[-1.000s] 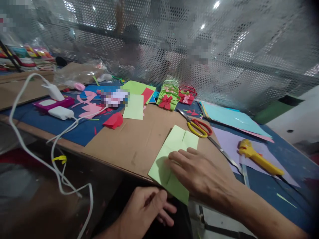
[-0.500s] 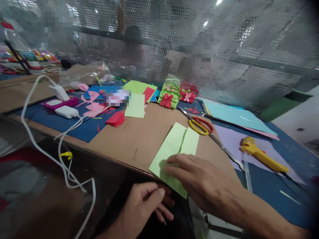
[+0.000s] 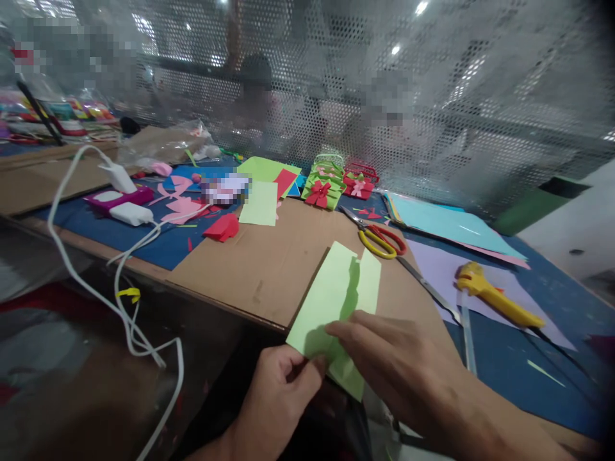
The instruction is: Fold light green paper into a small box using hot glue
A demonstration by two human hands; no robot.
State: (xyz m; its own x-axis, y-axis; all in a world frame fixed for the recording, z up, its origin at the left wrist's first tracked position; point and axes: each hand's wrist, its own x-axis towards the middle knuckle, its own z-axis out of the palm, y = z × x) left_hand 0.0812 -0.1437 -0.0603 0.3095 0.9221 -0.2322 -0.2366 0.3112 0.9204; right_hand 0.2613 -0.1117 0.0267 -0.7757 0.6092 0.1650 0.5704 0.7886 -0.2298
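Note:
A folded light green paper (image 3: 321, 288) lies on the cardboard, its near end sticking out past the table edge. Two flaps meet along an uneven slit down its length, and the slit gapes a little. My left hand (image 3: 283, 390) pinches the paper's near left edge, thumb on top and the other fingers tucked beneath. Over the right flap is my right hand (image 3: 398, 358), fingers bent together and closed at the slit, gripping the paper there; its thumb is hidden. Scissors (image 3: 379, 242) with red and yellow handles rest just beyond the paper.
Brown cardboard (image 3: 240, 275) covers the table's middle. On the right are a yellow glue gun (image 3: 500, 298), a metal blade-like strip (image 3: 427, 288) and light blue sheets (image 3: 451, 224). Small green paper bags (image 3: 324, 186) stand behind. White cables (image 3: 125, 307) hang at left beside a purple power strip (image 3: 120, 202).
My left hand has come up from below the table edge and taken hold of the paper. My right hand has slid nearer and its fingers have bent. The slit is wider.

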